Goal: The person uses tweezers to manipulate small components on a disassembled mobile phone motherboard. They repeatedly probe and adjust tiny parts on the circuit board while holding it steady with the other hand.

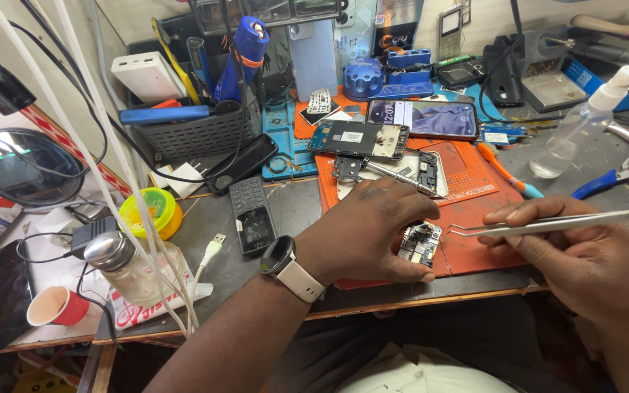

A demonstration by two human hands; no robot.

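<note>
My left hand, with a watch on its wrist, presses down on a small circuit board lying on the orange work mat. Its fingers cover most of the board. My right hand holds metal tweezers whose tips point left, close to the board's right edge. Just behind my left hand lies an opened phone body with its insides showing.
Another opened phone and a phone with a lit screen lie farther back. A clear spray bottle, blue-handled cutters, a dark keypad phone, a glass jar, a yellow tin and a grey tool basket surround the mat.
</note>
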